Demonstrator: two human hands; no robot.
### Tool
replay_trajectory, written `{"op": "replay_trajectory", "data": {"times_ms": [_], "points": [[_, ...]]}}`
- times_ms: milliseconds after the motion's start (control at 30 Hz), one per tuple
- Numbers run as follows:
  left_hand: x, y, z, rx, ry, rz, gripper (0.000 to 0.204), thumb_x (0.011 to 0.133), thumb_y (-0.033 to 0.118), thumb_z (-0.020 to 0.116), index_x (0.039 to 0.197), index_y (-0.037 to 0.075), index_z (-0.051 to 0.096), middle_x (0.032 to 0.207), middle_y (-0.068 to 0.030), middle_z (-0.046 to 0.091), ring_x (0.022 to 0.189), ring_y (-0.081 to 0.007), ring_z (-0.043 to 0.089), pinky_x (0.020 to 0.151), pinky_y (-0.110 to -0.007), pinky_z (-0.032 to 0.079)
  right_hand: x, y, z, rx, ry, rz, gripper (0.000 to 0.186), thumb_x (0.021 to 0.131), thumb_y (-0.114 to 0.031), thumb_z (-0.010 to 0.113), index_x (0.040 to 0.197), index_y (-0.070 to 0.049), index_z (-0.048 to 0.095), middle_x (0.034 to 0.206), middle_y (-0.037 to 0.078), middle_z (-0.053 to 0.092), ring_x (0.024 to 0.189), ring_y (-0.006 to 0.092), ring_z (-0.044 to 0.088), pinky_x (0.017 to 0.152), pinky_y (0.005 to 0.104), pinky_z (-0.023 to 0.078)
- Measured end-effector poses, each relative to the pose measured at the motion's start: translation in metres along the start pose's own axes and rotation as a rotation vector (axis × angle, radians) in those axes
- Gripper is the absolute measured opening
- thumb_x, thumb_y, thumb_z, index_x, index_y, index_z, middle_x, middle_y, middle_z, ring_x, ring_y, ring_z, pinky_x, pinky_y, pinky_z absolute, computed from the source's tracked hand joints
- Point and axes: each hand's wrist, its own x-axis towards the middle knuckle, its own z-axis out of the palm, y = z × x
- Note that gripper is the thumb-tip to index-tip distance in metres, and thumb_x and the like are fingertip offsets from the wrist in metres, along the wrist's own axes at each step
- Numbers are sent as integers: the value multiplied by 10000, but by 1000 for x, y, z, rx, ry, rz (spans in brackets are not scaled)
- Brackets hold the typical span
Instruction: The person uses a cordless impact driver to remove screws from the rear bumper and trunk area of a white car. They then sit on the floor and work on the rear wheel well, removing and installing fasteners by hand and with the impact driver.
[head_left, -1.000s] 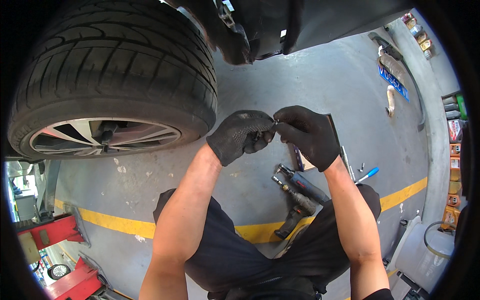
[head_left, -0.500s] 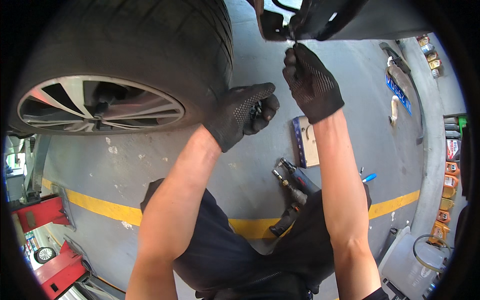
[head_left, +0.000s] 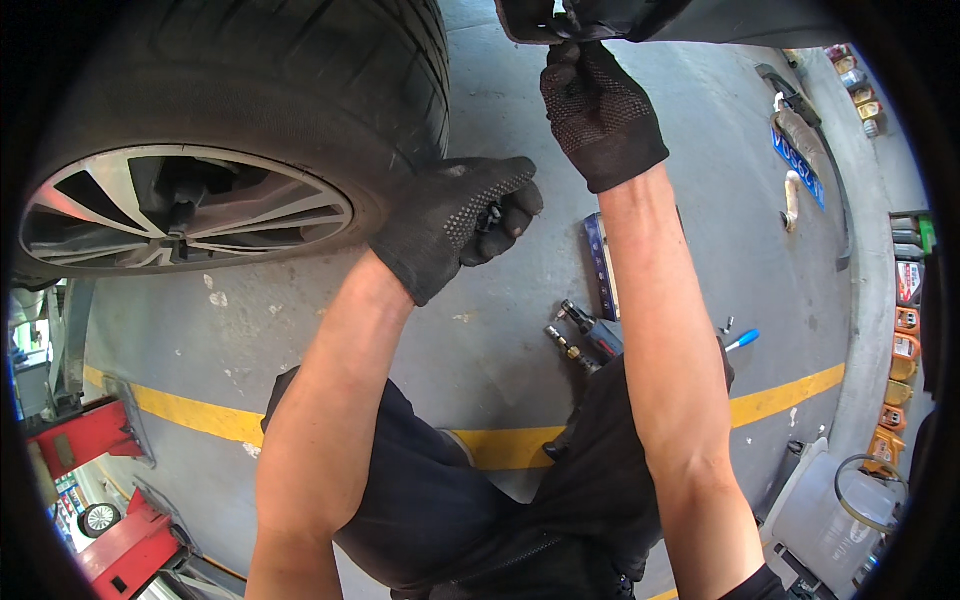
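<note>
Both hands wear black work gloves with grip dots. My left hand [head_left: 462, 222] is curled in front of the tyre [head_left: 300, 110], holding a few small dark fasteners [head_left: 490, 217] between palm and fingers; their exact kind is too small to tell. Higher up, my right hand [head_left: 602, 118] reaches to the lower edge of a dark plastic car panel [head_left: 720, 22]. Its fingertips are pinched together against that edge, and whatever they grip is hidden. The silver alloy wheel [head_left: 185, 210] hangs at the left, off the floor.
A cordless power tool [head_left: 600, 338] and a ratchet-like tool [head_left: 572, 348] lie by my knees, beside a blue-edged box [head_left: 602, 265]. A blue-handled screwdriver [head_left: 742, 340] is on the right. Red lift arms [head_left: 85, 440] stand at lower left, a translucent tank [head_left: 835, 510] at lower right.
My right hand has moved up and slightly left, closer against the panel edge. My left hand has shifted a little left, still curled round the fasteners. The whole view has shifted slightly.
</note>
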Motion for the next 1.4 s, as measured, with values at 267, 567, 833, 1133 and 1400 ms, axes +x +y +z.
{"op": "replay_trajectory", "data": {"times_ms": [267,567,833,1133,1400], "points": [[3,-1,2,63,-32,14,323,955,332,600,813,49,666,650,-24,558,517,-82,448,456,-194,313,-2,7,11,10,100,-17,199,1016,-102,482,1160,7,563,996,129,620,890,209,602,744,329,511],[7,-5,2,83,-9,-4,322,957,324,596,828,38,670,651,-26,560,515,-81,451,450,-196,314,7,17,6,51,-51,22,198,1046,-139,416,1046,-11,568,939,102,628,815,181,605,700,293,498],[9,-6,-4,60,-4,-27,322,960,328,590,829,46,672,650,-26,556,511,-86,446,451,-200,318,2,21,17,232,125,-65,201,1041,-111,407,1071,34,543,925,131,596,860,193,590,737,303,497],[11,-7,-6,69,-22,-6,340,959,353,583,835,50,675,661,-28,569,523,-89,452,461,-207,323,2,17,15,53,4,-65,205,1030,-103,414,1087,45,544,909,116,562,820,183,525,705,317,445],[15,-7,-9,61,-35,-22,339,956,354,591,835,50,679,663,-32,576,517,-89,450,460,-200,327,-2,18,27,-242,-40,-102,191,1024,-117,426,1071,21,550,900,97,551,771,162,471,677,313,414]]}}
